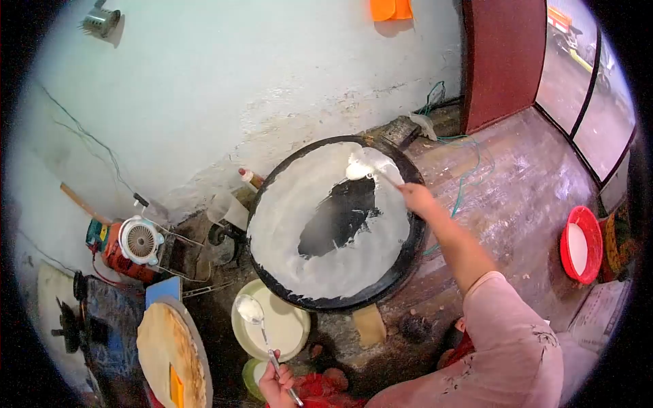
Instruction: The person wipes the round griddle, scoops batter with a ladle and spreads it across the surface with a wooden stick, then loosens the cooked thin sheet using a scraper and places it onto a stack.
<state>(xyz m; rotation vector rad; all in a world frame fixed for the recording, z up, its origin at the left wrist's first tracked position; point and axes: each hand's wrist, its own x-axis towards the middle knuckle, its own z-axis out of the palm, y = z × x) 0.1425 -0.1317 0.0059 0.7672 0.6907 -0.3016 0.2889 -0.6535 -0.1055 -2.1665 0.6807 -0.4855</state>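
Room: pale wall (204, 81), scuffed and peeling low down, above a worn grey floor (503, 183).
Griddle (340, 221): round and black, near the wall, its dark rim showing around the coating.
Batter (286, 197): white and wet-looking, spread over the griddle in a broad, streaked ring; a ragged oval of bare black runs slantwise through the middle, and a thicker, brighter mound sits towards the upper right.
Right hand (418, 198): closed around the handle of a spreading tool (390, 179), its head buried in that mound.
Left hand (275, 386): gripping a metal ladle (273, 353), the bowl smeared white and held over the tub's left side.
Tub (306, 330): pale, round, holding creamy liquid, just below the griddle.
Flatbreads (160, 340): thin, round, cream-coloured with browned edges, left of the tub.
Red basin (594, 238): far right, with white contents.
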